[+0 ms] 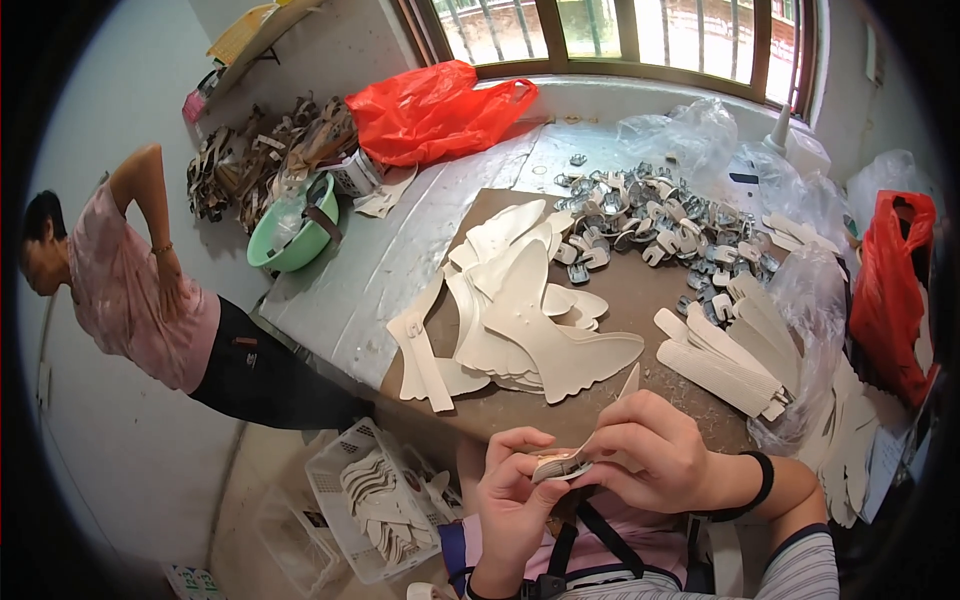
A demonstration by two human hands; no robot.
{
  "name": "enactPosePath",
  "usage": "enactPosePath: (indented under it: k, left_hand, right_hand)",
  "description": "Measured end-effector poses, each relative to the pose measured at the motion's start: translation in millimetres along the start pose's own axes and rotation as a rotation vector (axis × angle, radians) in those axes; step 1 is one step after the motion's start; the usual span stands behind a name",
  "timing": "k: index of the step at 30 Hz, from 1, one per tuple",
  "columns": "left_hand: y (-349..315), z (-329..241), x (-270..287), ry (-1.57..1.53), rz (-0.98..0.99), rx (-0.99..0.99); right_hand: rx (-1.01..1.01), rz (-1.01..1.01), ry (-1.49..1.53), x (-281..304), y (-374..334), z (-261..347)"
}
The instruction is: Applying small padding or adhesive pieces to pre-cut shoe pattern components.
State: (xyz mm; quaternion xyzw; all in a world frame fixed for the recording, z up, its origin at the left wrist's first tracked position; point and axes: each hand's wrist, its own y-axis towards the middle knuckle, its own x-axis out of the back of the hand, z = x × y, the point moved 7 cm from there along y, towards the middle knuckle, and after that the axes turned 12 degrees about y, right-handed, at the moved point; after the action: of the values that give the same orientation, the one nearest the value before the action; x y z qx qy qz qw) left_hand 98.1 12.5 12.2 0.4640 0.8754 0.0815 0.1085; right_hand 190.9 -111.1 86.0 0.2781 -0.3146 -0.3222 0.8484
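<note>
Just over my lap, at the table's near edge, both hands pinch a cream strap piece (631,384). Its narrow end sticks up above the fingers of my right hand (650,452). My left hand (515,492) grips the lower end, where a shiny metal part (560,466) shows between the fingertips. The fingers hide how the two parts join. Beyond my hands lies a pile of curved cream cut pieces (545,335). To the right are stacked cream straps (715,362), some with metal ends. Behind these spreads a heap of metal buckles with cream tabs (640,215).
Left of my lap stands a white plastic basket (325,480) with cream pieces. A green basin (290,252) and a red bag (430,110) sit on the table's far left. Another red bag (890,300) hangs at the right. A person (150,290) stands at the left.
</note>
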Motion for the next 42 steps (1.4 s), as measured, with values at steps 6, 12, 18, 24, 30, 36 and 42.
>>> enactPosePath:
  k: [6, 12, 18, 24, 30, 36, 42]
  left_hand:
    - [-1.4, 6.6, -2.7, -0.079, 0.066, -0.015]
    - [-7.9, -4.9, -4.2, 0.102, -0.067, -0.123]
    - [-11.0, -8.9, -5.8, 0.161, 0.016, -0.191]
    - [-13.4, -14.9, -8.3, 0.057, -0.027, -0.114]
    - [-22.8, -36.9, -1.0, 0.418, -0.109, -0.192]
    - [-26.6, -34.1, 1.5, 0.098, -0.007, -0.205]
    - [-26.6, -34.3, 4.6, 0.195, 0.000, -0.177]
  right_hand:
    - [-0.085, 0.022, 0.080, -1.9, 4.1, -8.0]
    - [-0.129, 0.061, 0.222, -7.0, 0.4, -9.9]
    - [-0.062, 0.048, 0.220, -6.3, -4.2, -4.8]
    - [-0.195, 0.016, 0.314, -9.7, -10.0, -8.2]
    - [-0.092, 0.034, 0.334, -10.7, -12.0, 5.8]
    - [0.063, 0.076, 0.321, -15.5, -13.8, 13.1]
    - [-0.060, 0.024, 0.351, -16.6, -18.8, 3.3]
